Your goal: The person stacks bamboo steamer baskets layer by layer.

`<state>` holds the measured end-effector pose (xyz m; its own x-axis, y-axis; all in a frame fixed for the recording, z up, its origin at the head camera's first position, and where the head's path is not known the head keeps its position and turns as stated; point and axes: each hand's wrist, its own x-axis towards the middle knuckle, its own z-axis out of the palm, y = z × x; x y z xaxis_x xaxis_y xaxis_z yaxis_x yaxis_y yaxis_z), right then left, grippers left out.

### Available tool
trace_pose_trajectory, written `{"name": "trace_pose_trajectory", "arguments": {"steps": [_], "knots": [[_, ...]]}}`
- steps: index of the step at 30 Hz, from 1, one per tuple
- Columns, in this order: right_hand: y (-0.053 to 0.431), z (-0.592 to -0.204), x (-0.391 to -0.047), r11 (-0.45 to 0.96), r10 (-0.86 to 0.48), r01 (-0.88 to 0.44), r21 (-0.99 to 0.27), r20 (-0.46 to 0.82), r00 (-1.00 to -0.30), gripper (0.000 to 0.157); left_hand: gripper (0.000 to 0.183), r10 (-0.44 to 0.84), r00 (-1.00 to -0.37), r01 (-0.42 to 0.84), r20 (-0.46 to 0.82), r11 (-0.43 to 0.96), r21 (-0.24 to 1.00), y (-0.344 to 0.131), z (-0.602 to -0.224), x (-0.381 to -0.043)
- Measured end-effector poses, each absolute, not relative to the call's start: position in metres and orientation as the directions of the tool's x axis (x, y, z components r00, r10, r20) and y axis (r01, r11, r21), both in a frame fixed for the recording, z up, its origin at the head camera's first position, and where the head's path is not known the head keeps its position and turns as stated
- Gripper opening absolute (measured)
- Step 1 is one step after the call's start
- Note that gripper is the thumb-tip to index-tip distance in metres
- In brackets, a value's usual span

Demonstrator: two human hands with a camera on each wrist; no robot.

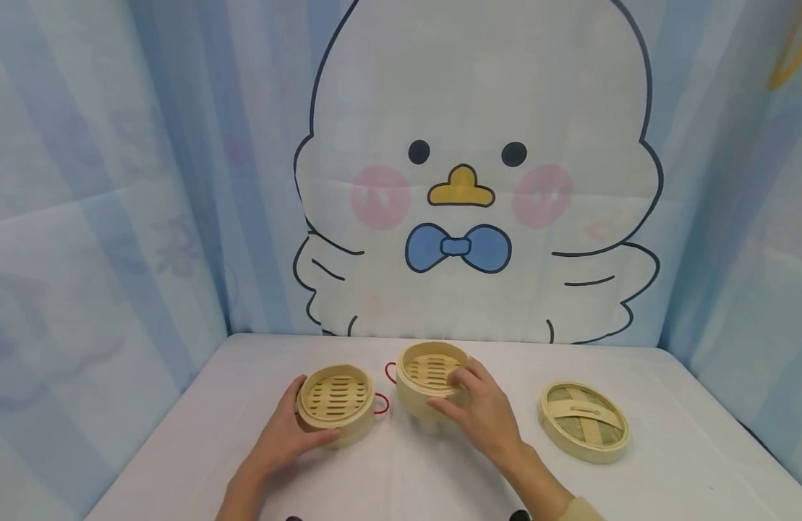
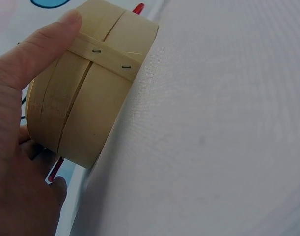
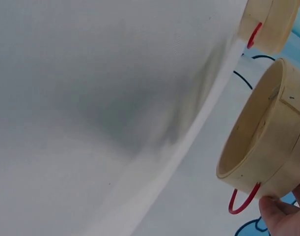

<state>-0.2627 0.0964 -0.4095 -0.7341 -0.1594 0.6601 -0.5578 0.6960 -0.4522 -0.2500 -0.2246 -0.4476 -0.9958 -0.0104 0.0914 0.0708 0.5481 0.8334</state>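
My left hand (image 1: 286,434) grips a round bamboo steamer basket (image 1: 338,398) from its left side, thumb along the front wall. In the left wrist view the stapled side of this steamer basket (image 2: 98,98) shows, sitting on the white cloth. My right hand (image 1: 488,409) holds a second steamer basket (image 1: 433,369) by its right rim, thumb outside. That second steamer basket (image 3: 267,147) is raised above the table in the right wrist view, its hollow underside showing. Both baskets have slatted tops and red loop handles.
A bamboo steamer lid (image 1: 586,421) with a strap handle lies to the right of my right hand. The white-covered table (image 1: 674,405) is bordered by a blue curtain (image 1: 95,239) and a cartoon bird backdrop (image 1: 466,297).
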Motion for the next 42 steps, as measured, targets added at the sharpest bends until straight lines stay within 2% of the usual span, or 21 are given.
{"name": "trace_pose_trajectory", "arguments": {"steps": [5, 28, 42], "knots": [[0.083, -0.406, -0.263, 0.692, -0.148, -0.543, -0.476, 0.643, -0.752, 0.036, 0.126, -0.016, -0.995, 0.076, 0.101, 0.546, 0.835, -0.226, -0.449, -0.25], [0.02, -0.393, -0.268, 0.639, -0.147, -0.607, -0.471, 0.701, -0.698, 0.039, 0.125, -0.087, -0.984, 0.094, 0.158, 0.504, 0.859, -0.214, -0.454, -0.25], [-0.011, -0.396, -0.263, 0.606, -0.176, -0.626, -0.491, 0.685, -0.707, 0.039, 0.124, -0.09, -0.98, 0.108, 0.176, 0.503, 0.858, -0.215, -0.456, -0.25]]}}
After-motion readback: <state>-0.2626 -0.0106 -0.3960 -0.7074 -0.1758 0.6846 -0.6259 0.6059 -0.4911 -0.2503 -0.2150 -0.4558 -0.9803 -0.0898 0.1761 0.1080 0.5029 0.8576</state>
